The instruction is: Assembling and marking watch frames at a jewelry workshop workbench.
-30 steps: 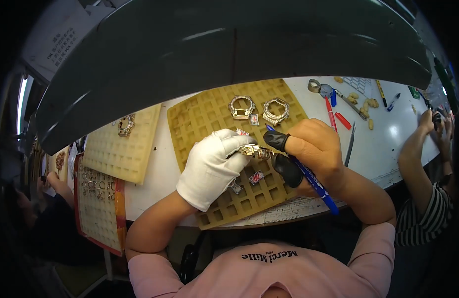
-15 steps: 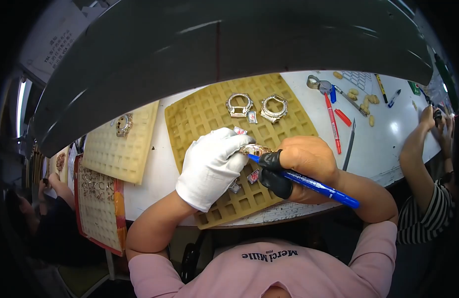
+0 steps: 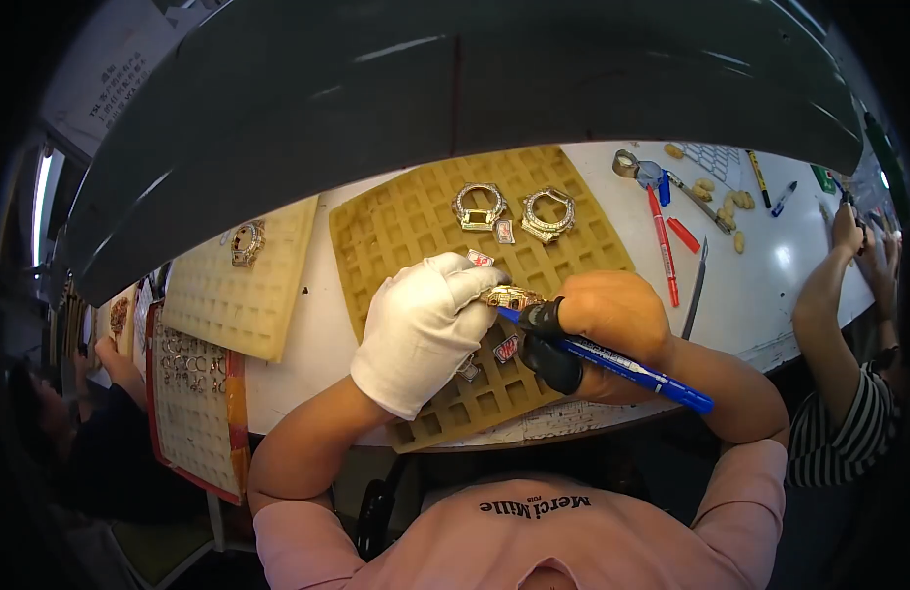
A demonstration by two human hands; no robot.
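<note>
A white glove covers my left hand (image 3: 408, 329), whose fingers pinch a small gold-coloured watch case (image 3: 515, 296) above the tan grid tray (image 3: 391, 221). My right hand (image 3: 617, 317) wears black finger covers on thumb and forefinger and grips a blue marker pen (image 3: 644, 375). The pen slants down from the right, its tip end at the watch case; the exact contact is hidden by fingers. Beyond the hands, an open watch case (image 3: 461, 208) and another one (image 3: 546, 235) lie on the tray. Small red-and-white tags (image 3: 507, 348) lie around my hands.
On the right lie a red marker (image 3: 663, 246), its red cap (image 3: 683, 234), a thin dark tool (image 3: 697, 285) and several peanuts (image 3: 738, 241). A paler tray (image 3: 229, 315) holds another case at left, beside a ring board (image 3: 194, 423). A dark hood (image 3: 455, 88) overhangs. Co-workers sit both sides.
Both hands keep their hold on the watch case and the marker, almost in place. The bench sits slightly differently in view.
</note>
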